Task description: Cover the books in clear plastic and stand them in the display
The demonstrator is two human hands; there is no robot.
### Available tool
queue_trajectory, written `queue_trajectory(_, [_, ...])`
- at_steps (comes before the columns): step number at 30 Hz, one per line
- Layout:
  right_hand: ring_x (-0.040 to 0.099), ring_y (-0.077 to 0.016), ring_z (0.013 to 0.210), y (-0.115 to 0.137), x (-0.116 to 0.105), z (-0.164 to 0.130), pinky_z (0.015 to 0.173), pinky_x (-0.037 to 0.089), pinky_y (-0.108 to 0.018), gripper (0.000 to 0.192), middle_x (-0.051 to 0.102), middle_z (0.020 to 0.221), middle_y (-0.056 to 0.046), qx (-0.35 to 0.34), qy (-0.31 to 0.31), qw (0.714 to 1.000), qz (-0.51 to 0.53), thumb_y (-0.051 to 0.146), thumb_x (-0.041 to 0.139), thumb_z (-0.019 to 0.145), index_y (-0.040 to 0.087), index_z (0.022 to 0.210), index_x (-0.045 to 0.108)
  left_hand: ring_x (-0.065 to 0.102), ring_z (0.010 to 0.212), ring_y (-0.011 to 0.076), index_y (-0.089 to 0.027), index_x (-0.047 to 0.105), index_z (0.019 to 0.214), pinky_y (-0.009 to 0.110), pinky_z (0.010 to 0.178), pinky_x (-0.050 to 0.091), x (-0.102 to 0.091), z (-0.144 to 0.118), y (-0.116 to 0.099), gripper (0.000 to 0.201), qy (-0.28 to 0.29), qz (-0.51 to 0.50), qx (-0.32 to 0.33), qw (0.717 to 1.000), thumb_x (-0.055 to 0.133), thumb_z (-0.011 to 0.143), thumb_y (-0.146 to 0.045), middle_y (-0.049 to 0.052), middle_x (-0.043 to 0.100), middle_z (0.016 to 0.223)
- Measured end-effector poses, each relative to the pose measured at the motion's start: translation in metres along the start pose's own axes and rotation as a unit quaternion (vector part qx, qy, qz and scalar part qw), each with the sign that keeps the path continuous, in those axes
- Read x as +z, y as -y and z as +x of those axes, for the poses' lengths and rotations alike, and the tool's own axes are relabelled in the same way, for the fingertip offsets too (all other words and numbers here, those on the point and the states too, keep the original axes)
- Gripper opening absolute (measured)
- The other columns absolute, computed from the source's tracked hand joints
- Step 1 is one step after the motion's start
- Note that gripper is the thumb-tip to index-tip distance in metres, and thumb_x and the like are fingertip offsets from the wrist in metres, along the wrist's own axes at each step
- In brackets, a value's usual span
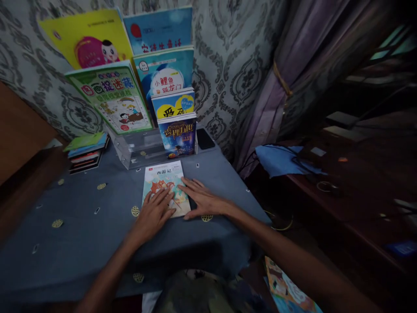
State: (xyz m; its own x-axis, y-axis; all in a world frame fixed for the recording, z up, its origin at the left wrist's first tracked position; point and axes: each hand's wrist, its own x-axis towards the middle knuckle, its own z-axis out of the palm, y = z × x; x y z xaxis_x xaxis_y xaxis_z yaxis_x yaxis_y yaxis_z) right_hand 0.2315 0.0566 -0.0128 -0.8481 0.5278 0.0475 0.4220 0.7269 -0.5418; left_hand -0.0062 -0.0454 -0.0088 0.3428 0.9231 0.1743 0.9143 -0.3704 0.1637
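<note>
A book with a white and pale-green cover (164,170) lies flat on the cloth-covered table, its title toward the far edge. My left hand (156,208) rests on the book's lower left part, fingers stretched out and spread. At the book's right edge lies my right hand (202,198), its fingers extended and the fingertips touching the cover. Neither hand is wrapped around anything. The lower left of the cover picture is hidden under my left hand. Just behind the book stands a clear acrylic rack (143,150) with several books upright in tiers.
Left of the rack sits a small stack of books (86,152). A dark phone (206,139) lies right of it. A patterned curtain (228,65) hangs behind. On the right is a dark reddish table (325,208) with a blue cloth (280,160). Colourful books (288,287) lie low at right.
</note>
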Motion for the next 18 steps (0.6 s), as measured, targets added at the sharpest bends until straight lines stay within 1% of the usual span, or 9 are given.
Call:
queue_trajectory(2, [0.01,-0.0336,0.158,0.002,-0.004,0.0,0.127,0.011,-0.053,0.117,0.011,0.169,-0.022,0.01,0.016,1.0,0.006,0.069,0.077,0.073,0.015,0.162,0.025,0.037,0.15,0.0255,-0.026,0.041,0.154,0.058,0.12,0.028,0.001,0.007,0.013,0.052,0.008,0.001,-0.021,1.0,0.041,0.104,-0.043,0.012,0.043,0.16])
queue_trajectory(4, [0.007,-0.0332,0.158,0.003,-0.008,-0.001,0.127,0.009,-0.052,0.115,0.009,0.169,-0.021,0.019,0.032,0.999,0.012,0.07,0.075,0.074,0.015,0.162,0.025,0.035,0.151,0.0268,-0.025,0.041,0.154,0.058,0.12,0.028,0.003,0.015,0.027,0.053,0.001,0.006,-0.047,0.999,0.041,0.104,-0.043,0.013,0.042,0.16])
queue_trajectory(6, [0.008,-0.0326,0.158,0.005,-0.013,0.0,0.127,0.01,-0.051,0.104,0.011,0.169,-0.02,0.031,0.041,0.998,0.021,0.071,0.067,0.082,0.015,0.161,0.028,0.035,0.151,0.0287,-0.023,0.045,0.152,0.058,0.119,0.03,0.006,0.025,0.04,0.054,-0.008,0.005,-0.074,0.997,0.042,0.103,-0.045,0.015,0.041,0.16])
queue_trajectory(8, [0.013,-0.0319,0.157,0.007,-0.016,0.006,0.127,0.012,-0.051,0.088,0.017,0.168,-0.019,0.048,0.031,0.998,0.025,0.068,0.053,0.093,0.015,0.159,0.034,0.035,0.151,0.0314,-0.022,0.045,0.152,0.06,0.118,0.032,0.009,0.034,0.05,0.057,-0.004,-0.002,-0.096,0.995,0.044,0.102,-0.048,0.017,0.039,0.161])
queue_trajectory(9, [0.016,-0.0316,0.157,0.007,-0.017,0.011,0.127,0.014,-0.052,0.082,0.021,0.167,-0.019,0.058,0.018,0.998,0.022,0.066,0.047,0.096,0.014,0.158,0.036,0.034,0.151,0.0327,-0.021,0.045,0.152,0.061,0.117,0.032,0.011,0.038,0.053,0.058,0.0,-0.005,-0.102,0.995,0.045,0.101,-0.049,0.017,0.037,0.162])
queue_trajectory(11, [0.018,-0.0319,0.156,0.007,-0.017,0.026,0.126,0.016,-0.053,0.077,0.025,0.166,-0.02,0.076,-0.008,0.997,0.003,0.063,0.044,0.099,0.013,0.157,0.038,0.032,0.152,0.034,-0.021,0.044,0.153,0.063,0.117,0.031,0.014,0.043,0.058,0.06,-0.001,-0.009,-0.104,0.995,0.046,0.1,-0.051,0.016,0.037,0.162])
queue_trajectory(14, [0.018,-0.0328,0.156,0.003,-0.016,0.058,0.126,0.016,-0.053,0.077,0.022,0.166,-0.023,0.117,-0.021,0.992,-0.032,0.056,0.045,0.1,0.006,0.158,0.033,0.032,0.152,0.0326,-0.023,0.046,0.152,0.061,0.118,0.03,0.02,0.045,0.061,0.059,-0.028,-0.017,-0.099,0.995,0.048,0.099,-0.05,0.014,0.038,0.162])
queue_trajectory(18, [0.02,-0.0321,0.156,-0.001,-0.014,0.092,0.125,0.018,-0.052,0.074,0.021,0.165,-0.025,0.154,-0.073,0.984,-0.058,0.05,0.045,0.101,0.003,0.157,0.032,0.031,0.152,0.0322,-0.025,0.047,0.151,0.06,0.119,0.03,0.023,0.044,0.06,0.058,-0.038,-0.034,-0.1,0.994,0.05,0.098,-0.049,0.013,0.038,0.162])
